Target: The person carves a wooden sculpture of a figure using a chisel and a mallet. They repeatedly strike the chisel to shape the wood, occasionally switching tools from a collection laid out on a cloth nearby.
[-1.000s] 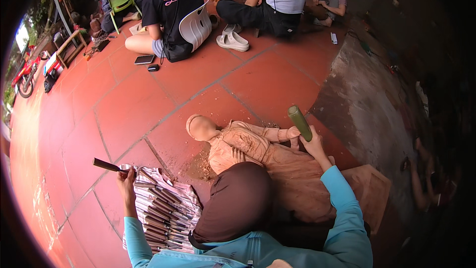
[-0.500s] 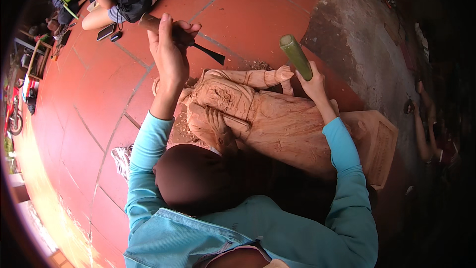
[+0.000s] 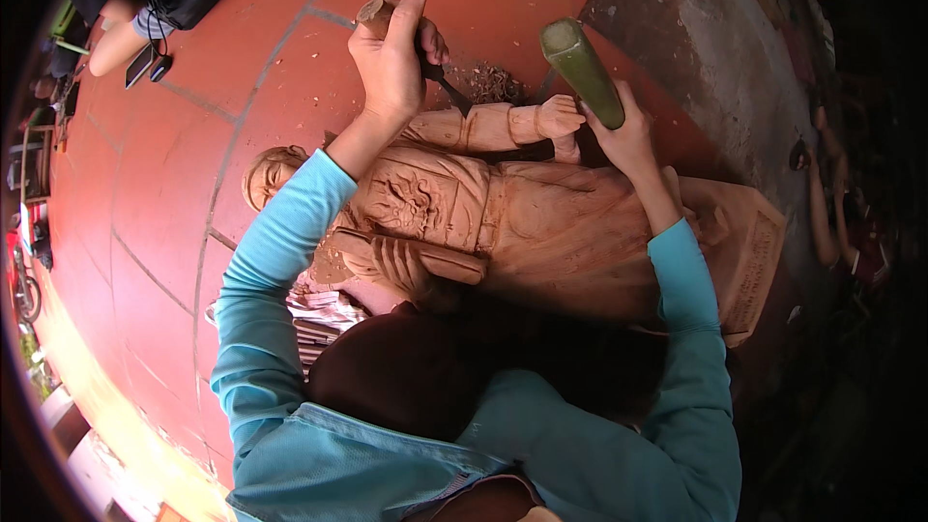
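- Left grip [image 3: 391, 68], upper middle of the frame: I have it wrapped around a chisel [image 3: 448, 87], thumb lying up along the handle.
- Handle end sticks out at upper left; dark blade points down and right, tip right by the carved upper arm. Contact or gap there: I can't tell.
- Right grip [image 3: 623, 140], upper right of centre: I have it wrapped around the lower end of a green cylinder [image 3: 584, 72], which tilts up and left.
- Wooden statue [image 3: 570, 222]: across the centre of the frame, lying face up, head at left, flat base at right. I see relief on the chest and a carved hand on a block-shaped piece.
- Left forearm crosses in front of part of the statue, near its head.
- Red tiled floor [image 3: 155, 203] under it; wood shavings [image 3: 495, 84] just above the statue's raised arm.
- Striped cloth [image 3: 329, 307] with dark-handled tools [image 3: 311, 338], left of bottom centre, partly covered by a dark brown head covering [image 3: 387, 367].
- Upper left I get a seated person [image 3: 184, 0], a phone [image 3: 140, 66] beside them.
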A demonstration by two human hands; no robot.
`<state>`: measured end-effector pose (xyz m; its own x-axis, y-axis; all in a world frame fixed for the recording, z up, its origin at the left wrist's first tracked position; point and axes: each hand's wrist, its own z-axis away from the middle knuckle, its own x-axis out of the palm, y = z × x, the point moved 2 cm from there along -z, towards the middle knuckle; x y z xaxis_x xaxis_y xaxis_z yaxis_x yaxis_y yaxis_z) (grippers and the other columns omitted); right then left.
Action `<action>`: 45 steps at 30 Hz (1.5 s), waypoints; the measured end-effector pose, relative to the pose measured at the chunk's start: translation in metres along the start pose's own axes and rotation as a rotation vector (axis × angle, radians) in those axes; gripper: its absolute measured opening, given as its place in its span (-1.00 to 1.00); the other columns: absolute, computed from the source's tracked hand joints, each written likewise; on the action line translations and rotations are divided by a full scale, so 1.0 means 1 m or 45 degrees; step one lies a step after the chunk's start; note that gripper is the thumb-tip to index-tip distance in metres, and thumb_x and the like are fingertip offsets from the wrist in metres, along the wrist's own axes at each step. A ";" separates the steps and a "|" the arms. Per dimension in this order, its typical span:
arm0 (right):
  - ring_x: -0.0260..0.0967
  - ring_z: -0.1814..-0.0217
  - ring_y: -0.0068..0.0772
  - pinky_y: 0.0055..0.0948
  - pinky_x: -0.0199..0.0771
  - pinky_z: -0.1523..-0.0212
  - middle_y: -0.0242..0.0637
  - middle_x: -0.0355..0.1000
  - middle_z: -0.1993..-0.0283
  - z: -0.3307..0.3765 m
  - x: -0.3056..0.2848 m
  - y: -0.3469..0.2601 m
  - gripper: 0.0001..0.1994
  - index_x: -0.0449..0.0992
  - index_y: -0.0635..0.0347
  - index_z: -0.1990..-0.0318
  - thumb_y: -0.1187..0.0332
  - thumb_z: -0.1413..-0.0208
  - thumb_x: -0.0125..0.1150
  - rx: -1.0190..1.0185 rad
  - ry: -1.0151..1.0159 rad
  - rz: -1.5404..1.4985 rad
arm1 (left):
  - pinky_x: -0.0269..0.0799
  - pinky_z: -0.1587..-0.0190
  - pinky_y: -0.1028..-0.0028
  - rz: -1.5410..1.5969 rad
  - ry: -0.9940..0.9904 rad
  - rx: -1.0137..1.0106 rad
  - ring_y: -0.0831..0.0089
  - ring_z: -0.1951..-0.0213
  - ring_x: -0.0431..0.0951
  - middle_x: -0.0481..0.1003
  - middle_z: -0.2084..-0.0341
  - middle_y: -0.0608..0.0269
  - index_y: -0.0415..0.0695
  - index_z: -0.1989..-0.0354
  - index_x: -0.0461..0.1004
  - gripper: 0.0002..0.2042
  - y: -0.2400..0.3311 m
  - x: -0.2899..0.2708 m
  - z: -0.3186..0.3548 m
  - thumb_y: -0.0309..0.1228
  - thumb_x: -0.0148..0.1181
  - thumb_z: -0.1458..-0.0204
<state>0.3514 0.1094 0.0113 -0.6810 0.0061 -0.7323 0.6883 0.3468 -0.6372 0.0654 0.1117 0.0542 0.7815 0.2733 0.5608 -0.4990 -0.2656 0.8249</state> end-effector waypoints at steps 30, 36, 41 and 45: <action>0.48 0.24 0.07 -0.13 0.48 0.36 -0.06 0.50 0.32 0.000 0.000 0.001 -0.60 0.36 0.06 0.07 0.34 0.09 0.34 -0.026 -0.015 0.115 | 0.16 0.74 0.50 0.117 -0.048 0.055 0.56 0.82 0.14 0.17 0.85 0.31 -0.11 0.66 0.17 -0.66 -0.011 -0.015 0.020 -0.42 0.13 -0.12; 0.51 0.10 -0.10 -0.31 0.51 0.21 -0.06 0.50 0.20 0.000 -0.002 0.001 -0.59 0.36 0.17 0.01 0.48 0.06 0.29 0.047 -0.088 0.129 | 0.16 0.74 0.51 0.101 -0.067 0.065 0.56 0.82 0.15 0.17 0.84 0.31 -0.12 0.65 0.18 -0.67 -0.010 -0.014 0.021 -0.42 0.13 -0.12; 0.52 0.11 -0.11 -0.31 0.51 0.21 -0.06 0.50 0.20 0.000 -0.001 -0.001 -0.60 0.36 0.17 0.01 0.49 0.06 0.29 0.040 -0.088 0.112 | 0.15 0.74 0.51 0.104 -0.072 0.075 0.56 0.82 0.15 0.18 0.85 0.30 -0.12 0.64 0.19 -0.68 -0.010 -0.014 0.021 -0.42 0.13 -0.12; 0.49 0.21 0.04 -0.16 0.50 0.33 -0.07 0.51 0.29 -0.001 0.001 0.000 -0.60 0.35 0.08 0.07 0.36 0.09 0.34 -0.029 -0.033 0.086 | 0.10 0.75 0.50 0.003 -0.064 0.073 0.55 0.83 0.09 0.10 0.84 0.34 -0.09 0.66 0.16 -0.67 -0.009 -0.012 0.022 -0.40 0.07 -0.13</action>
<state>0.3507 0.1102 0.0111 -0.6262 0.0063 -0.7797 0.7265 0.3677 -0.5805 0.0689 0.0903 0.0390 0.7990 0.2263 0.5571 -0.4797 -0.3187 0.8175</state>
